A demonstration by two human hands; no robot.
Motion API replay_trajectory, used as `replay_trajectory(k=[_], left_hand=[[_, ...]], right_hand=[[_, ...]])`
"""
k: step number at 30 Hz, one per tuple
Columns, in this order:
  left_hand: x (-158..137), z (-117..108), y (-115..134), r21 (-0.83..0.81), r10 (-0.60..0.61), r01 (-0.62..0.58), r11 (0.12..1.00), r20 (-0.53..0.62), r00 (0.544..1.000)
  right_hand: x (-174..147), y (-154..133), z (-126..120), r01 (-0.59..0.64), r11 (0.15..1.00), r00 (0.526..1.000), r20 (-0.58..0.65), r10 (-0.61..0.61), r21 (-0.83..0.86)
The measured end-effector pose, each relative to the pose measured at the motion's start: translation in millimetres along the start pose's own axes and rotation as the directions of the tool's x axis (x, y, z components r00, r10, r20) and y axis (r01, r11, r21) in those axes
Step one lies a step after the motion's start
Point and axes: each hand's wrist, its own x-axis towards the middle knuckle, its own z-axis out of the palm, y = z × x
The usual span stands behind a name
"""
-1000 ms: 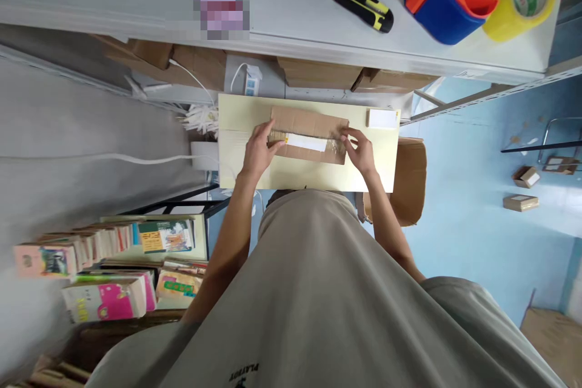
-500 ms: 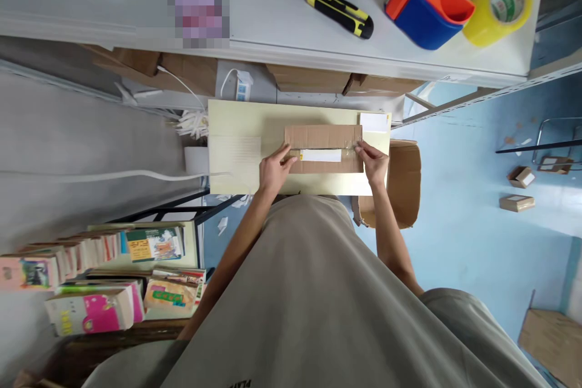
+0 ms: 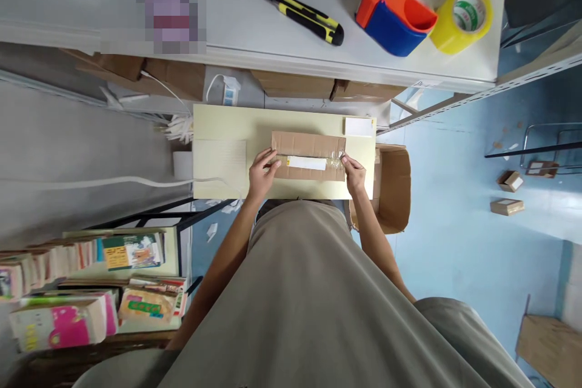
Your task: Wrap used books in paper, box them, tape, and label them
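Observation:
A flat brown cardboard box (image 3: 309,143) lies on the pale yellow table (image 3: 218,124) in front of me. Along its middle seam sits a white label (image 3: 306,163), and clear tape glints near its right end. At the box's left end my left hand (image 3: 262,174) grips the edge, thumb and fingers bent around the corner. My right hand (image 3: 354,174) pinches the right end beside the shiny tape. Whether the fingers there hold box or tape is too small to tell. A white label stack (image 3: 359,127) rests at the table's back right corner.
On the shelf above are a yellow-black utility knife (image 3: 304,17), an orange-blue tape dispenser (image 3: 395,18) and a yellow tape roll (image 3: 461,18). An open carton (image 3: 394,188) stands right of the table. Books (image 3: 131,251) fill a rack at lower left.
The whole view has shifted, so the shelf items and table appear further left. Both hands stay at the box's ends; the right-hand fingers sit slightly lower on its right edge.

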Motion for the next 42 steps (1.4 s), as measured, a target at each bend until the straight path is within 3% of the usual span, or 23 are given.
replay_trajectory(k=[3, 6, 7, 9, 11, 12, 14, 17, 21, 24, 27, 30, 32, 34, 38, 42], left_hand=[[0, 5, 20, 0.171, 0.074, -0.065, 0.983, -0.044, 0.996], [13, 19, 64, 0.249, 0.234, -0.219, 0.943, -0.032, 0.972], [21, 25, 83, 0.233, 0.298, -0.285, 0.930, -0.021, 0.954], [45, 37, 127, 0.184, 0.423, -0.410, 0.893, -0.036, 0.905], [72, 46, 175, 0.132, 0.541, -0.529, 0.839, -0.087, 0.837], [84, 49, 197, 0.105, 0.586, -0.577, 0.810, -0.110, 0.803], [104, 53, 236, 0.053, 0.646, -0.646, 0.761, -0.155, 0.748], [114, 53, 271, -0.028, 0.659, -0.682, 0.731, -0.228, 0.717], [99, 45, 272, -0.097, 0.612, -0.650, 0.754, -0.256, 0.748], [77, 35, 253, -0.146, 0.548, -0.588, 0.795, -0.242, 0.801], [48, 27, 228, -0.252, 0.441, -0.493, 0.833, -0.237, 0.866], [15, 24, 204, -0.406, 0.333, -0.378, 0.832, -0.181, 0.926], [-6, 22, 189, -0.483, 0.267, -0.297, 0.824, -0.132, 0.955], [-23, 18, 174, -0.514, 0.208, -0.235, 0.825, -0.112, 0.972], [-45, -1, 150, -0.503, 0.137, -0.164, 0.849, -0.090, 0.986], [-54, -23, 134, -0.491, 0.132, -0.150, 0.858, -0.070, 0.989]], right_hand=[[-5, -14, -7, 0.084, 0.991, 0.994, 0.077, -0.076, -0.106], [1, -63, -18, 0.340, 0.879, 0.938, 0.193, -0.289, -0.334], [7, -88, -20, 0.454, 0.797, 0.891, 0.225, -0.395, -0.399], [27, -150, -19, 0.666, 0.567, 0.731, 0.276, -0.624, -0.484], [54, -217, -10, 0.769, 0.314, 0.562, 0.355, -0.747, -0.557], [69, -248, -1, 0.774, 0.215, 0.510, 0.385, -0.769, -0.596], [101, -296, 19, 0.735, 0.091, 0.497, 0.442, -0.747, -0.672], [142, -329, 51, 0.669, 0.025, 0.573, 0.495, -0.653, -0.742], [166, -328, 70, 0.625, 0.060, 0.656, 0.482, -0.581, -0.778], [145, -315, 62, 0.578, 0.153, 0.695, 0.386, -0.607, -0.801], [88, -287, 47, 0.616, 0.294, 0.710, 0.353, -0.610, -0.731], [14, -243, 39, 0.678, 0.569, 0.733, 0.476, -0.485, -0.465], [-30, -210, 41, 0.594, 0.740, 0.754, 0.540, -0.375, -0.316], [-61, -182, 48, 0.505, 0.826, 0.766, 0.572, -0.294, -0.250], [-92, -148, 65, 0.416, 0.880, 0.780, 0.588, -0.214, -0.231], [-107, -136, 81, 0.420, 0.865, 0.781, 0.594, -0.191, -0.274]])
